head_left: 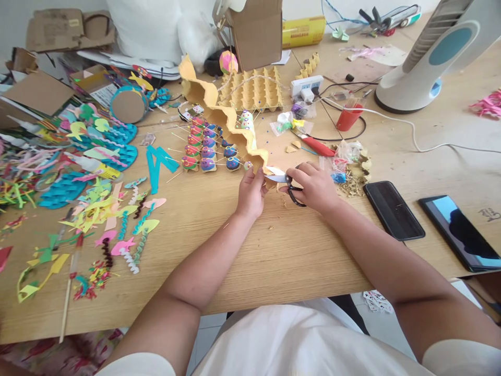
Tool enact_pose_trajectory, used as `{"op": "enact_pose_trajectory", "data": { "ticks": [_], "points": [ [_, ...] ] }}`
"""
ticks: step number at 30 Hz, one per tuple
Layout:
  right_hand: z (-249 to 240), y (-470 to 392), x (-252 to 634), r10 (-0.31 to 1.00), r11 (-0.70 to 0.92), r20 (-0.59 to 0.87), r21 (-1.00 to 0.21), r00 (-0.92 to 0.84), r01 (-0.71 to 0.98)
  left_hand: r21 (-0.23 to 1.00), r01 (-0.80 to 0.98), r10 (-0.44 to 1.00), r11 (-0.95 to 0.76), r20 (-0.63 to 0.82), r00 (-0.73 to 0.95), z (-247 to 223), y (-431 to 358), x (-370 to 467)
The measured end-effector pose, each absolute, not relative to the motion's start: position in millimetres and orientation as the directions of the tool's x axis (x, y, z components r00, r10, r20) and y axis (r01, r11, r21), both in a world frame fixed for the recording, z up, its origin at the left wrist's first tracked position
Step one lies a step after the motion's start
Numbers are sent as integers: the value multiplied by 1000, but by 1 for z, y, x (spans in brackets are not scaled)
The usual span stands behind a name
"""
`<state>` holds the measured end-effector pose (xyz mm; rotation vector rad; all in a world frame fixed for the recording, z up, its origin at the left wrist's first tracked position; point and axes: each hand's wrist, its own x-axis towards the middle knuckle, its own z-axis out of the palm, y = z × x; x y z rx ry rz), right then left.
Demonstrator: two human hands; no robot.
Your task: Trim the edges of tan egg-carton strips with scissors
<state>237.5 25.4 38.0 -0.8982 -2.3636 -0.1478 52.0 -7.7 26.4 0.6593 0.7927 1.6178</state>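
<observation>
My left hand (251,194) is closed on the near end of a long strip of yellow egg carton (225,117), which slants up and away to the left. In my right hand (313,186) is a pair of scissors (291,189) with black handles. Their blades point left and lie at the carton's near end, close to my left fingertips. Rows of painted carton pieces with pins in them (209,151) stand just left of the strip, in red, purple and blue. A white dotted row (247,121) is partly hidden behind the strip.
A whole egg tray (254,89) lies behind the strip. Paper scraps and fish cut-outs (125,245) spread over the left side. On the right are a red cup (349,115), a red-handled knife (319,146), two phones (394,210) and a white fan (426,62).
</observation>
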Motion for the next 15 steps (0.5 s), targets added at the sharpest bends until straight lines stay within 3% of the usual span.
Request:
{"op": "enact_pose_trajectory", "data": {
  "ticks": [15],
  "points": [
    [38, 26, 238, 592, 768, 545, -161, -593, 620, 829, -548, 981, -116, 11, -193, 28, -9, 54]
  ]
}}
